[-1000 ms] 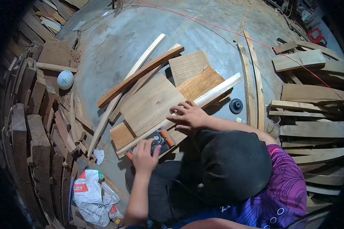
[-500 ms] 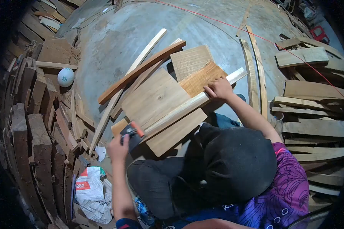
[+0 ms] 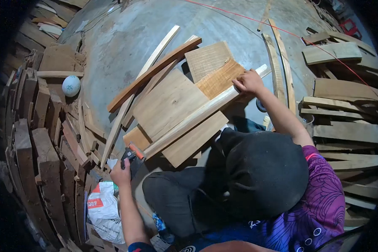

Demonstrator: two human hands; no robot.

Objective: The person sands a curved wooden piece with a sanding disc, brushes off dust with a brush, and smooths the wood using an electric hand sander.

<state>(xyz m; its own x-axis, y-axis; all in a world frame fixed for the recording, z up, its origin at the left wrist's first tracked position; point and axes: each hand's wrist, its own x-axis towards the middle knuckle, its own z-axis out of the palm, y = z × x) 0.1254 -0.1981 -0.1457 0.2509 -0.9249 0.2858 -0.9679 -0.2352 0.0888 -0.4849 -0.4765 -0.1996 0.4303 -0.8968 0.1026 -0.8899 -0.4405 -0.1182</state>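
My right hand (image 3: 248, 82) grips the upper end of a long pale wooden strip (image 3: 197, 114), its fingers bent over the edge. This strip slants across several flat boards on the floor. My left hand (image 3: 121, 172) is closed round a black-and-orange hand tool (image 3: 134, 157), whose exact kind I cannot make out. The tool is at the strip's lower end; whether they touch is unclear. Alongside the strip are a wide light board (image 3: 172, 103), an orange-tinted board (image 3: 220, 80) and a narrower board (image 3: 196, 138) on the near side.
A reddish-brown bar (image 3: 155, 74) crosses pale strips beyond the boards. Rough planks (image 3: 46, 168) line the left, near a white ball (image 3: 71, 86) and a printed white sack (image 3: 103, 210). Stacked timber (image 3: 346, 132) stands at right. A red line (image 3: 239, 15) runs overhead or across the floor.
My left hand and the tool have shifted down and left, away from the wide board. My right hand has moved slightly up and right along the strip. The view has shifted slightly.
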